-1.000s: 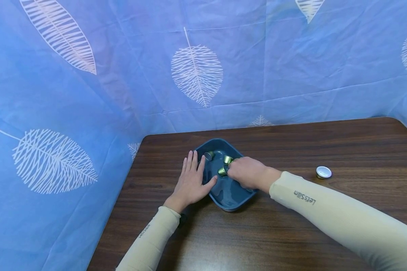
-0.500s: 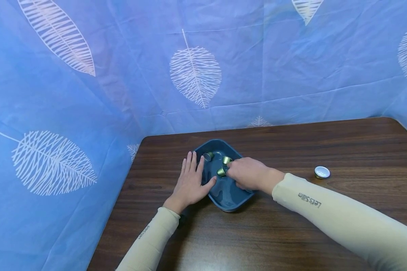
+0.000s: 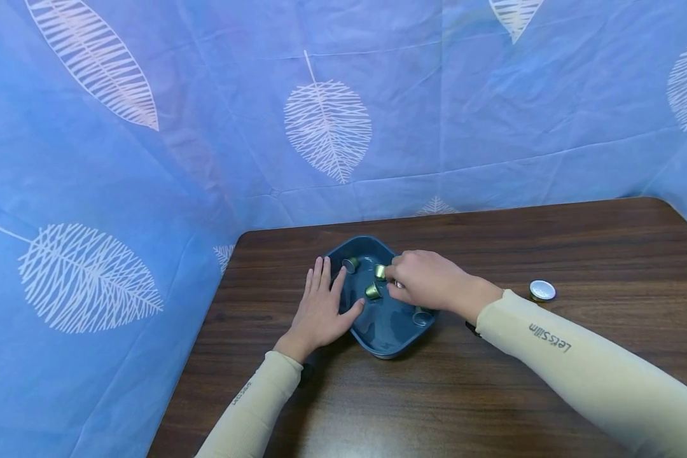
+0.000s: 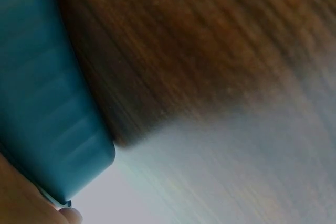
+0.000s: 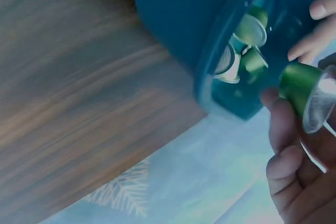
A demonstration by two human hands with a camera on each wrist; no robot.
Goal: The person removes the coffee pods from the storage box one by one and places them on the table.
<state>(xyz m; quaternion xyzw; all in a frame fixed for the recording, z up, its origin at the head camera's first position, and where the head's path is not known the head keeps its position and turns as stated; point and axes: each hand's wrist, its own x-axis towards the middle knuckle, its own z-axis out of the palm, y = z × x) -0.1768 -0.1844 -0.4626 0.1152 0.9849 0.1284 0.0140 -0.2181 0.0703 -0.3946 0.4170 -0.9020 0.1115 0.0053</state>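
Note:
A dark blue plastic bin (image 3: 383, 334) sits on the table with several green coffee capsules in it, among them a capsule (image 3: 351, 264) by the far left wall and a capsule (image 3: 373, 291) near the middle. My left hand (image 3: 320, 312) rests on the bin's left rim, fingers straight and spread. Over the bin's right side, my right hand (image 3: 429, 280) pinches a green capsule (image 5: 298, 85) with a silver lid, plain in the right wrist view; in the head view the fingers hide most of it. The left wrist view shows mainly the bin's outer wall (image 4: 50, 87).
One capsule (image 3: 542, 291) stands lid up on the dark wooden table (image 3: 492, 394), right of the bin. A blue cloth (image 3: 229, 127) with white leaf prints hangs behind the table and along its left.
My right hand has risen and shifted a little right with a capsule in its fingers. A capsule at the bin's right corner now shows more fully. The left hand stays in place.

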